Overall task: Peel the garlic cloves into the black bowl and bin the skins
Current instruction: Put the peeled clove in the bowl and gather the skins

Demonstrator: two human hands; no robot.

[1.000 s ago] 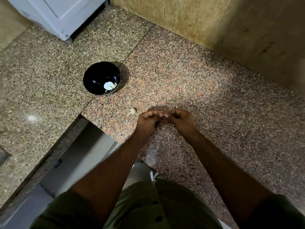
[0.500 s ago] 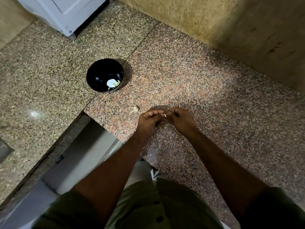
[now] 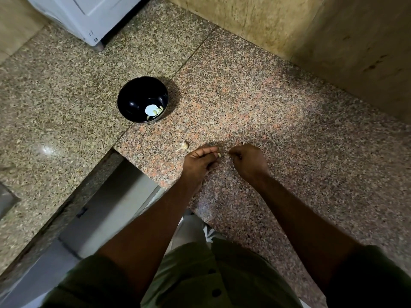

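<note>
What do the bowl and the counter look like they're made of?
Bowl: glossy black, likely plastic or melamine, possibly glazed ceramic; small highlights show on its inner wall. Counter: polished speckled granite, judging by the pink-grey grain, a light glare and a seam between slabs.

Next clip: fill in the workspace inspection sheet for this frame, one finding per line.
Surface: speckled granite countertop, two slabs meeting at a seam.
Job's things: round black bowl holding pale peeled garlic; unpeeled garlic clove on the counter beside the left hand; small pale clove at the left fingertips.
Clutter: nothing seen.
Grippers: left hand pinches the small clove; right hand curled, contents hidden.
Cables: nothing seen.
Surroundings: white appliance at rear, tan stone wall; no bin visible.
</note>
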